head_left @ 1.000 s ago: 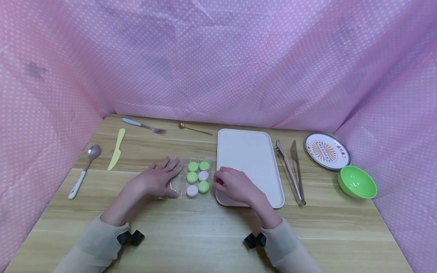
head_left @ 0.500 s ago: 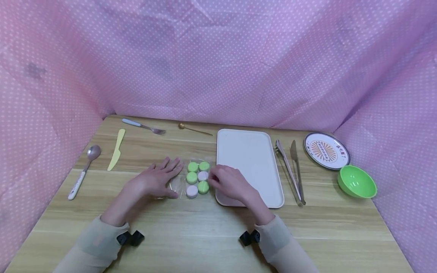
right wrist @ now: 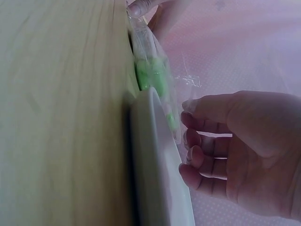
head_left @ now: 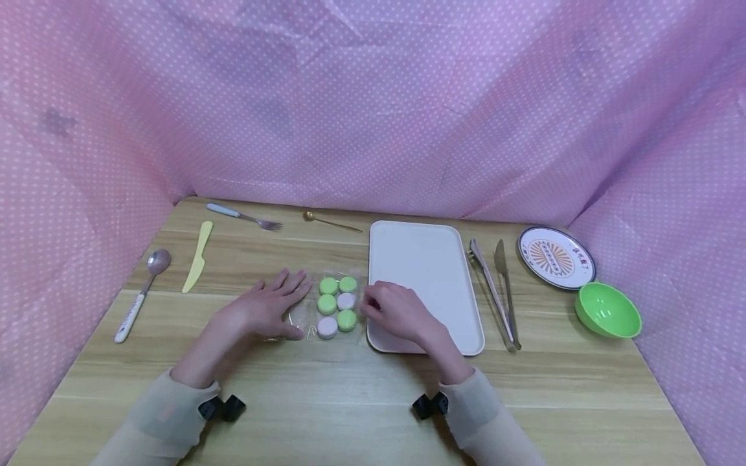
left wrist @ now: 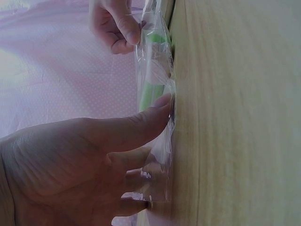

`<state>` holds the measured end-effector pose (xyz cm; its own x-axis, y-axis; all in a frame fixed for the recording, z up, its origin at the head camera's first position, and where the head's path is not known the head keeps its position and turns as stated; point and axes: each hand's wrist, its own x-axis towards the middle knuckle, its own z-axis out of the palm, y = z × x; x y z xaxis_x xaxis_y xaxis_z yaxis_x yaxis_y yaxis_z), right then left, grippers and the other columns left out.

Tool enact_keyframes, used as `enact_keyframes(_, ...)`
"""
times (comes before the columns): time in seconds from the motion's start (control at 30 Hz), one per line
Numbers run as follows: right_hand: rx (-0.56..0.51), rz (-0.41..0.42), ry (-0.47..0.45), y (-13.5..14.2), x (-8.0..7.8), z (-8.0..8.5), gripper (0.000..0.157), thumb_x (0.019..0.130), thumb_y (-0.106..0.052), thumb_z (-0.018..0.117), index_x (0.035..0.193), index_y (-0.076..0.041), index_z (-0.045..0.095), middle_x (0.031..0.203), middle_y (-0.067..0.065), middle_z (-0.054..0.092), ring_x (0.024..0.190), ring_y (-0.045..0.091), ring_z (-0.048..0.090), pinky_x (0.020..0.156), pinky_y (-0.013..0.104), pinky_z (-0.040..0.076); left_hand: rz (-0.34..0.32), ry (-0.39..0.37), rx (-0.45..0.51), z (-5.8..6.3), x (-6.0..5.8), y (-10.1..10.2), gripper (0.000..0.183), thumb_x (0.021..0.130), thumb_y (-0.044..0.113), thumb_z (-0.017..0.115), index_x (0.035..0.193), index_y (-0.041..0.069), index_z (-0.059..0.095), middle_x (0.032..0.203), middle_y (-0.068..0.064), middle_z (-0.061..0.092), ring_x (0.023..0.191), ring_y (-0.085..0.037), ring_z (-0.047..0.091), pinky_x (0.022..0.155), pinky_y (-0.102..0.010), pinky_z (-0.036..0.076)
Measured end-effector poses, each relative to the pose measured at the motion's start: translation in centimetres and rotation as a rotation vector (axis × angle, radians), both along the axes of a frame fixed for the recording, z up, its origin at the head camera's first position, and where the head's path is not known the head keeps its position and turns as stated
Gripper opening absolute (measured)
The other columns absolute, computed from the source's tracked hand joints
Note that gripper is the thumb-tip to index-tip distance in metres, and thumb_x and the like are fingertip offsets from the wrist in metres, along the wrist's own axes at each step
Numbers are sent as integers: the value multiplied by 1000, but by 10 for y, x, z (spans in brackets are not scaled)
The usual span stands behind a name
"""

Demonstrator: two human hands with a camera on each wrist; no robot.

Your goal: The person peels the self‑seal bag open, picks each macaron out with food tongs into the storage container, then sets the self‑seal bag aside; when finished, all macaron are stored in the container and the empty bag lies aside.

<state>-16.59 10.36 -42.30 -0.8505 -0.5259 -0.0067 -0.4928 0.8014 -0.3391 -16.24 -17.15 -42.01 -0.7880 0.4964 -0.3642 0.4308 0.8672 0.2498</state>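
Green and lilac macarons (head_left: 327, 304) lie in two columns inside a clear plastic package (head_left: 302, 314) on the table. With fingers spread, my left hand (head_left: 262, 312) presses the package's left end flat; in the left wrist view the thumb (left wrist: 141, 127) lies on the film. My right hand (head_left: 399, 313) is over the left edge of a white tray (head_left: 419, 255), at the package's right end. Its thumb and forefinger (right wrist: 214, 110) pinch a raised edge of the clear film in the right wrist view. The other fingers curl loosely.
Left are a spoon (head_left: 142, 291), a yellow knife (head_left: 197, 257) and a fork (head_left: 245, 217). A thin golden spoon (head_left: 332, 222) lies at the back. Right of the tray are tongs (head_left: 492, 288), a metal knife (head_left: 507, 285), a plate (head_left: 556, 257) and a green bowl (head_left: 608, 310).
My right hand first moved left toward the macarons, then slightly back right, staying at the package's edge. The left hand has kept its place on the film.
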Motion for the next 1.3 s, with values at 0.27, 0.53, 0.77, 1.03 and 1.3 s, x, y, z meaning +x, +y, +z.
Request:
enact_keyframes(0.27, -2, -3, 22, 5, -2, -2, 17, 89, -24, 58, 72, -26, 57, 69, -12, 53, 63, 4, 49, 55, 21, 40, -8, 3, 6, 0, 0, 0, 95, 80, 59, 63, 151, 14, 18, 160, -11, 6, 145, -42, 4, 108, -69, 14)
enact_keyframes(0.53, 2, 9, 33, 7, -2, -1, 19, 89, -23, 56, 70, -26, 55, 67, -12, 51, 62, 4, 47, 53, 20, 38, -7, 3, 4, 0, 0, 0, 95, 80, 59, 63, 151, 14, 18, 160, -11, 6, 145, -42, 5, 108, -69, 14)
enact_keyframes(0.77, -16, -7, 19, 2, -4, 1, 15, 90, -30, 58, 76, -25, 59, 70, -12, 54, 64, 5, 49, 55, 21, 40, -8, 10, 2, -2, 0, 0, 95, 80, 60, 62, 151, 15, 18, 160, -10, 6, 145, -42, 5, 108, -69, 14)
enact_keyframes(1.03, -23, -16, 12, -7, -9, -1, 15, 92, -30, 58, 78, -25, 59, 72, -10, 54, 65, 6, 49, 57, 22, 40, -8, 3, 1, -3, 0, 0, 95, 80, 59, 62, 151, 15, 18, 160, -10, 5, 145, -41, 4, 109, -68, 13)
enact_keyframes(1.3, -25, -10, 32, -7, -12, -3, 19, 92, -27, 57, 73, -25, 54, 69, -9, 52, 63, 6, 48, 54, 22, 38, -3, 1, -2, -1, 0, -1, 95, 80, 58, 63, 151, 15, 17, 160, -10, 4, 146, -40, 3, 109, -68, 13)
